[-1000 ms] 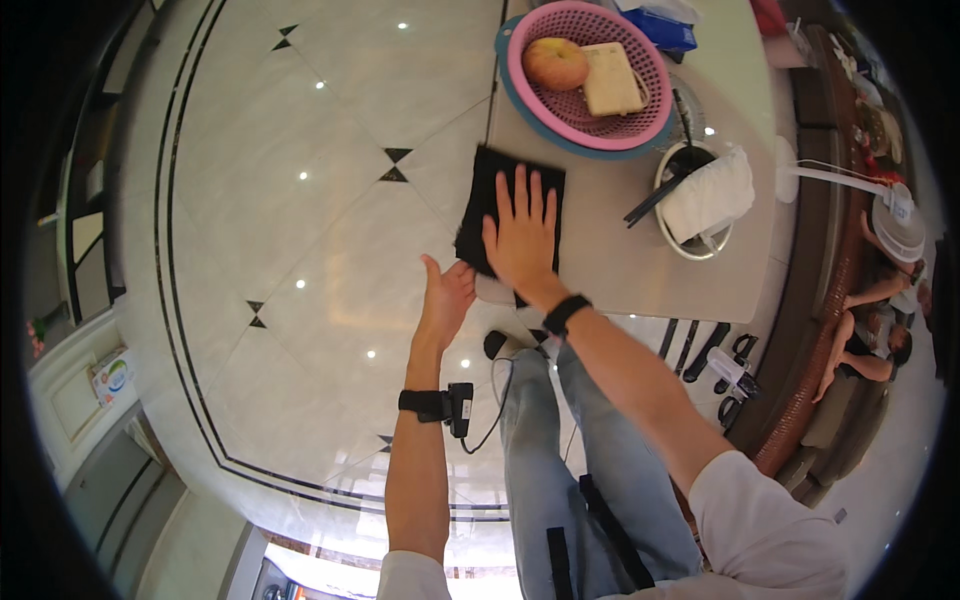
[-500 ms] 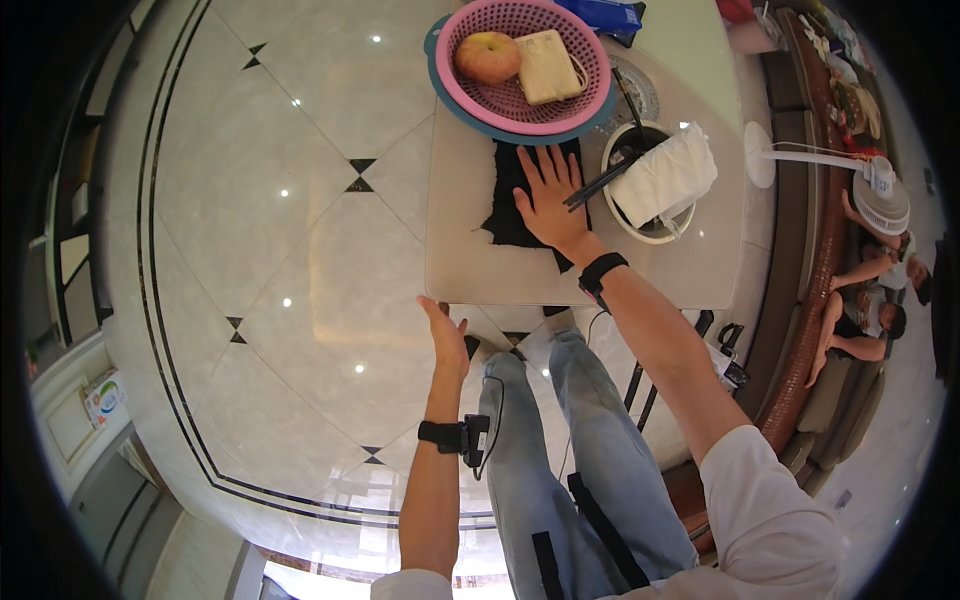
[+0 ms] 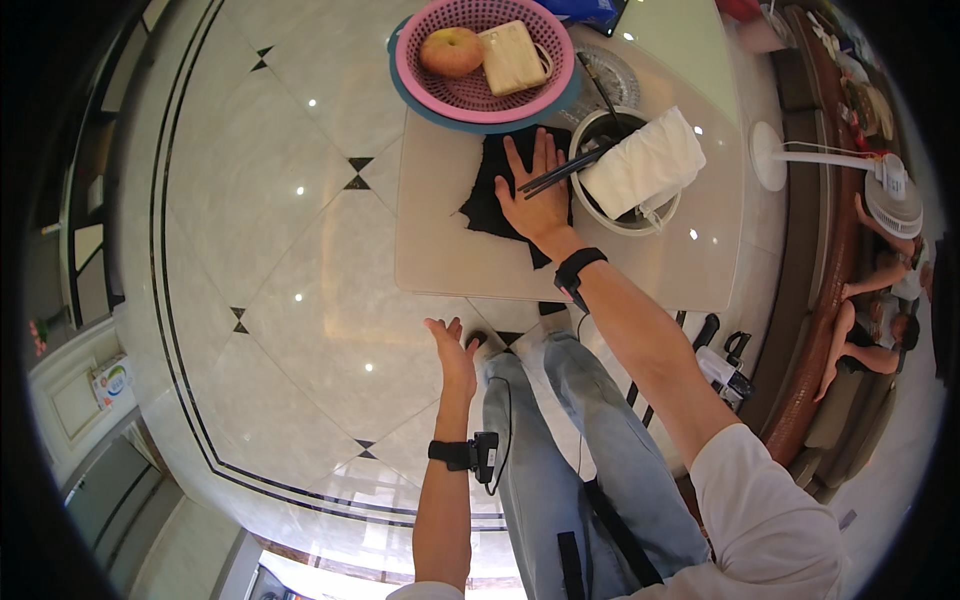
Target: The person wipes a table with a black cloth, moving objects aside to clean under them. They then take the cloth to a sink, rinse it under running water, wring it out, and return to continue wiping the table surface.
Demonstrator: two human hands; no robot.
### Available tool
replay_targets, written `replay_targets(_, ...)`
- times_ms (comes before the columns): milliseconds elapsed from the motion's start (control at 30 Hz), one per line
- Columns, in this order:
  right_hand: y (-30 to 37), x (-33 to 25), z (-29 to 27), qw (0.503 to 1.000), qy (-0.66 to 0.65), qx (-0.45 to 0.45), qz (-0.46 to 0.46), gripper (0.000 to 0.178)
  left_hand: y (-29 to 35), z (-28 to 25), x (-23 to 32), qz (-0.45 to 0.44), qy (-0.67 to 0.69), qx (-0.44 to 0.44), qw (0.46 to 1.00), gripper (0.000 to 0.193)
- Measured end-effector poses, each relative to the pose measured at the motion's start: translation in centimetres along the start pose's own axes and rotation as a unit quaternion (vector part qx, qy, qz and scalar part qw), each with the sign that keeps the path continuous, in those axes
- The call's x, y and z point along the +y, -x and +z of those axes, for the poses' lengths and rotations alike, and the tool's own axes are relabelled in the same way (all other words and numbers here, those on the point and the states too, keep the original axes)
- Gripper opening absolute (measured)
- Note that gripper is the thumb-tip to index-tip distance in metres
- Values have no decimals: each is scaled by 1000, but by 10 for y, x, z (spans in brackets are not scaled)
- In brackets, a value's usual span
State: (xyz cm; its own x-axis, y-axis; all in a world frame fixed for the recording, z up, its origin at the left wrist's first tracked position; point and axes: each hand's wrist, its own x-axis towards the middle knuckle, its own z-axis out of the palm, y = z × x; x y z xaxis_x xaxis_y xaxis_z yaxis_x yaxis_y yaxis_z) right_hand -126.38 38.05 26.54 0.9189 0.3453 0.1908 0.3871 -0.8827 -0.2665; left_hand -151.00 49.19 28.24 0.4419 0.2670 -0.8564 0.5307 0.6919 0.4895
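A black cloth point(image 3: 490, 205) with a ragged edge lies on the pale tabletop point(image 3: 425, 255). My right hand point(image 3: 540, 205) rests flat on it, fingers stretched and apart. Dark chopsticks point(image 3: 560, 175) jut from a white-rimmed bowl point(image 3: 652, 222) and cross over that hand. On the bowl sits a white soft pack point(image 3: 645, 165), seemingly tissues. My left hand point(image 3: 455, 350) is held below the table's front edge, open, with nothing in it. Beyond the cloth, a pink basket point(image 3: 412, 92) contains an apple point(image 3: 451, 52) and a cream box-shaped thing with a loop point(image 3: 514, 60).
A blue rim point(image 3: 400, 82) shows beneath the basket. A clear glass dish point(image 3: 618, 72) stands behind the bowl, and a blue package point(image 3: 580, 8) lies at the far edge. Right of the table are a white fan point(image 3: 890, 200), a long sofa point(image 3: 800, 230) and seated people.
The whole view has shifted slightly. My right hand has slid a little toward the bowl, so the chopsticks now cross it. My left hand has drawn back from the table edge.
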Motion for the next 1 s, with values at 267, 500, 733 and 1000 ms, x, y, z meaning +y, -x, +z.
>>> replay_targets(267, 24, -17, -11, 995, -49, -28, -87, 62, -13, 9, 2, -4, 51, 9, 999, 104)
replay_targets(500, 108, -65, -21, 967, -113, -129, -186, 65, -2, 45, -19, -43, 166, 87, 981, 91)
replay_targets(733, 173, 135, -101, 950, -63, -212, -221, 65, 28, 156, -101, -73, 152, 118, 978, 81)
replay_targets(1000, 104, 360, -144, 995, -7, -64, -77, 60, 51, 343, -200, 0, 184, 25, 983, 72)
